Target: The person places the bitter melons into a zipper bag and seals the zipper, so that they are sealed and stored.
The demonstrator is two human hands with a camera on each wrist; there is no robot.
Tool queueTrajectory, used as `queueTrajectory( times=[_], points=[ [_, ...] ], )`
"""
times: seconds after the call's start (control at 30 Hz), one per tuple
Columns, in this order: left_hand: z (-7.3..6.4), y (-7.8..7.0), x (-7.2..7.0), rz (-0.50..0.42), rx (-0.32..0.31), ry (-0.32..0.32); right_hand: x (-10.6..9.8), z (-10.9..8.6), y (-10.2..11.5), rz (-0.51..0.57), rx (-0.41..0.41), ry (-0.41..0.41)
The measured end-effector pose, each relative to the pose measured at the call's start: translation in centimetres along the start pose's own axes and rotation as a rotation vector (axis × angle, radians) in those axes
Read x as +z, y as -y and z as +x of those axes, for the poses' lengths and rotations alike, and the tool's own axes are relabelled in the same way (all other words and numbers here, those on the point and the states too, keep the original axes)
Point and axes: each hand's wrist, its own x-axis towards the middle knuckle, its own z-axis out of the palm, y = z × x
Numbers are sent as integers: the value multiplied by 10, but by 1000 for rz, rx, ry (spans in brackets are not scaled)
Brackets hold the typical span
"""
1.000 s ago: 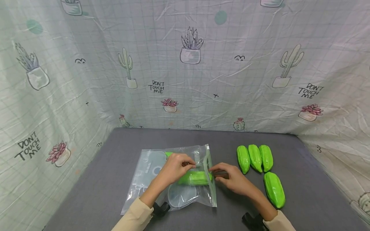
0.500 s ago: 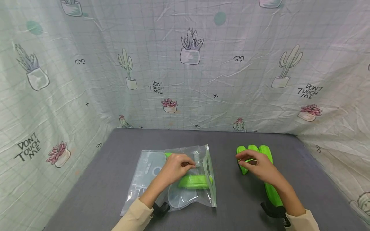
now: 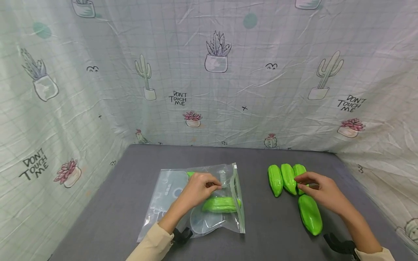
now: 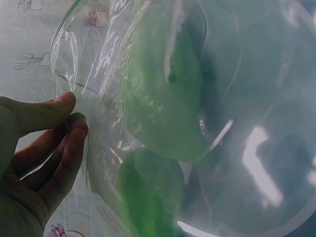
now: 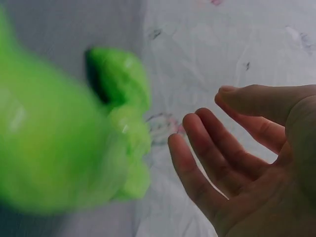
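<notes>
A clear zip bag (image 3: 151, 217) lies flat on the grey table, its green zip edge to the right. My left hand (image 3: 197, 190) pinches its upper film between thumb and fingers; in the left wrist view the film (image 4: 74, 64) stands lifted at the fingertips. Inside the bag rests one green ridged gourd (image 3: 220, 204), and the tip of another (image 3: 190, 174) shows behind the hand. To the right, my right hand (image 3: 321, 192) hovers over the rightmost gourd (image 3: 299, 169) of the back row, partly hiding it. Its fingers (image 5: 210, 173) are spread and hold nothing in the right wrist view.
Two more gourds stand beside that one, the left (image 3: 275, 180) and the middle (image 3: 289, 178). A single gourd (image 3: 310, 214) lies in front of them. The grey table (image 3: 261, 232) ends at a cactus-print curtain (image 3: 241, 87) behind and at both sides.
My right hand has left the bag's mouth and travelled right, past the row's left gourd, to its rightmost one. The left hand keeps its place on the bag.
</notes>
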Motion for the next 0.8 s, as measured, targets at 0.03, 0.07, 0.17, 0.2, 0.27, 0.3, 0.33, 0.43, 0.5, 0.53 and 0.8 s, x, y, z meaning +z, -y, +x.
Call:
queueTrajectory(
  times=[0.03, 0.07, 0.17, 0.2, 0.27, 0.3, 0.33, 0.43, 0.5, 0.53, 0.8],
  points=[
    [0, 0, 0, 2, 1, -1, -2, -2, -4, -14, 15, 8],
    [0, 0, 0, 4, 1, -1, -3, -4, -7, -26, 28, 17],
    [0, 0, 0, 3, 5, -2, -6, -8, -18, -64, 58, 54],
    [0, 0, 0, 3, 4, -2, -7, -9, -22, -79, 66, 70],
    [0, 0, -1, 1, 5, -5, -9, -9, -28, -102, 78, 105],
    [0, 0, -1, 0, 5, -6, -9, -10, -30, -112, 84, 123],
    [0, 0, -1, 0, 5, -6, -9, -10, -33, -123, 97, 139],
    [1, 0, -1, 1, 8, -2, -9, -10, -39, -128, 122, 195],
    [1, 0, -1, 0, 7, 5, -9, -10, -42, -116, 145, 239],
    [1, 0, -1, -1, 5, 7, -9, -10, -43, -104, 157, 262],
    [1, 0, 0, -9, -8, 20, -5, -7, -48, 130, 309, 373]
  ],
)
